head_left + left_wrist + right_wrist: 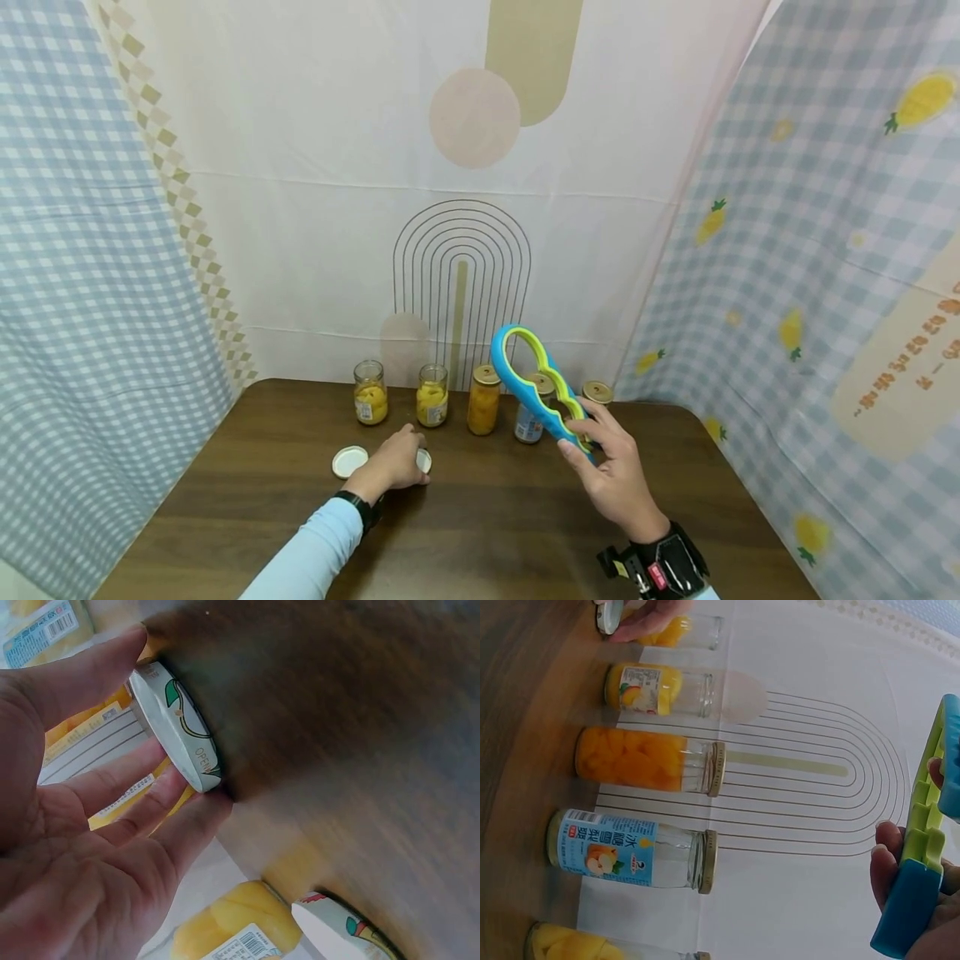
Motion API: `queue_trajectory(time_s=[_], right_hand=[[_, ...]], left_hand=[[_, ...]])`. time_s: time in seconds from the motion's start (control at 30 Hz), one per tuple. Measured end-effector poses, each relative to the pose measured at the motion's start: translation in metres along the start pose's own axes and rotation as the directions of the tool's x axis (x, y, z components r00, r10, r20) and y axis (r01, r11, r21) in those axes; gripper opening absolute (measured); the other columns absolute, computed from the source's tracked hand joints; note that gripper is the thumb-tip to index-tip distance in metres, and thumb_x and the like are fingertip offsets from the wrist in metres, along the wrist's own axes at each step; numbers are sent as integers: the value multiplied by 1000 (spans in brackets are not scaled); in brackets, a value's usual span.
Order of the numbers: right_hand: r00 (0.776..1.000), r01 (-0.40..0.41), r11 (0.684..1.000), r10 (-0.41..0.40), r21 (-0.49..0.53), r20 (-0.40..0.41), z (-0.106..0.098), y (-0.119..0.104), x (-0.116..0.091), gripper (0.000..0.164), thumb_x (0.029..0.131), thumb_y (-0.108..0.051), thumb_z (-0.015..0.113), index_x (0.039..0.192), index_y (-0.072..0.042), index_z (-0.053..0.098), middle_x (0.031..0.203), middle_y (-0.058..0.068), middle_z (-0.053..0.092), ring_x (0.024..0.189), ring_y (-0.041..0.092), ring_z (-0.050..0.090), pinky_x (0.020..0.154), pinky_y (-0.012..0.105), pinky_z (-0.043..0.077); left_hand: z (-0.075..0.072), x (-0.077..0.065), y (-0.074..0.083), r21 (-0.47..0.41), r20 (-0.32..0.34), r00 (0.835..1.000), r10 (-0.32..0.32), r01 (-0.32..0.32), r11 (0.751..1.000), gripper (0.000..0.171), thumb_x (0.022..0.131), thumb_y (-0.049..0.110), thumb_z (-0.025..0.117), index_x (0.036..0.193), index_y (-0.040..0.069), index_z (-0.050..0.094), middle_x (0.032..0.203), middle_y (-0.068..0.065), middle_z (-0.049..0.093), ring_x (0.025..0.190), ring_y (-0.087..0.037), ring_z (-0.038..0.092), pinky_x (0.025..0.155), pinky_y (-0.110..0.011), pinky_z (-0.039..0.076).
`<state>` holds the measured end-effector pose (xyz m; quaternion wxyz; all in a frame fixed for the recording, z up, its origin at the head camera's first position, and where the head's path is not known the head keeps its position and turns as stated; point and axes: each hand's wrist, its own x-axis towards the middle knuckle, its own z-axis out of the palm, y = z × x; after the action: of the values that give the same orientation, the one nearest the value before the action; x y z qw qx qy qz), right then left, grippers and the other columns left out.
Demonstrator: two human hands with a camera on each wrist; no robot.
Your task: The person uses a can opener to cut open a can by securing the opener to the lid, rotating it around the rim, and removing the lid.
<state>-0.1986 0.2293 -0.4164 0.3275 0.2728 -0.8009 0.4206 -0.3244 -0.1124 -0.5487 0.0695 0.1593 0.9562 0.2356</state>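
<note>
My left hand (396, 461) is low over the table, thumb and fingertips around the edge of a white jar lid (180, 724) lying at the tabletop. A second white lid (349, 462) lies just to its left. My right hand (618, 475) grips a blue and green jar opener (907, 907) by one end, raised in the air with its large loop pointing up and left. Behind the left hand stand two lidless jars of yellow fruit, one at the far left (371, 404) and one beside it (432, 408).
Along the back of the table (480, 533) the row continues with a gold-lidded jar of orange fruit (483, 408), a blue-labelled jar (607, 847) and another gold-lidded jar (577, 945), partly hidden by the right hand. Cloth hangings (300, 250) enclose the table.
</note>
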Motion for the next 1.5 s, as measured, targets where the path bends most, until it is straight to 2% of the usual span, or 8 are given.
queue_trajectory(time_s=[0.23, 0.43, 0.63, 0.7, 0.87, 1.07, 1.2, 1.5], right_hand=[[1000, 10, 1000, -10, -14, 18, -2, 2, 4, 29, 89, 8, 78, 109, -13, 77, 141, 21, 66, 123, 22, 67, 98, 8, 49], [999, 18, 1000, -17, -7, 29, -5, 4, 6, 29, 88, 10, 78, 109, -11, 77, 138, 21, 66, 122, 6, 63, 98, 10, 49], [999, 26, 1000, -25, -16, 34, -7, 6, 10, 29, 89, 9, 77, 110, -10, 77, 139, 21, 66, 115, 28, 68, 98, 10, 50], [999, 23, 999, -22, -26, 34, -8, 6, 10, 28, 89, 9, 78, 110, -10, 77, 141, 22, 65, 116, 27, 68, 98, 10, 50], [999, 19, 999, -18, -39, 28, -13, 9, 6, 30, 87, 10, 78, 110, -10, 77, 143, 23, 64, 123, 7, 65, 96, 10, 52], [1000, 11, 999, -10, -47, 23, -17, 13, 1, 30, 87, 11, 78, 108, -10, 77, 140, 23, 65, 125, 8, 64, 97, 10, 52], [1000, 22, 999, -21, -38, 20, -16, 15, -1, 31, 87, 11, 78, 108, -11, 77, 140, 23, 65, 124, 2, 62, 96, 10, 53], [999, 41, 999, -41, -19, -17, -13, 15, 1, 36, 84, 13, 80, 108, -14, 77, 138, 22, 67, 118, 14, 68, 94, 7, 51]], left_hand=[[-35, -31, 36, -6, -43, 994, -100, 100, 995, 80, 75, 25, 99, 141, -1, 63, 137, -25, 61, 119, -40, 65, 100, -60, 57], [-39, -38, 50, -63, -177, 977, -118, 108, 992, 82, 85, 36, 92, 150, 1, 57, 149, -25, 57, 133, -43, 60, 108, -63, 53], [-40, -54, 66, -115, -313, 945, -93, 60, 992, 74, 87, 35, 90, 148, 3, 61, 143, -20, 62, 129, -42, 64, 107, -60, 54], [-41, -63, 70, -126, -347, 935, -77, 35, 991, 72, 87, 36, 90, 146, 3, 62, 140, -19, 64, 127, -41, 65, 107, -59, 54], [-43, -97, 81, -213, -372, 922, -108, 29, 977, 69, 86, 39, 90, 142, 7, 66, 136, -13, 67, 128, -38, 65, 107, -58, 54], [-46, -131, 92, -274, -363, 921, -140, 38, 961, 66, 82, 41, 93, 137, 11, 70, 130, -6, 70, 108, -22, 68, 91, -46, 57], [-47, -136, 96, -267, -383, 916, -124, 19, 963, 65, 82, 40, 94, 135, 11, 71, 128, -5, 71, 112, -23, 69, 92, -46, 56], [-42, -133, 97, -274, -397, 911, -114, 1, 962, 63, 82, 38, 94, 134, 10, 72, 129, -6, 71, 123, -31, 69, 100, -54, 56]])
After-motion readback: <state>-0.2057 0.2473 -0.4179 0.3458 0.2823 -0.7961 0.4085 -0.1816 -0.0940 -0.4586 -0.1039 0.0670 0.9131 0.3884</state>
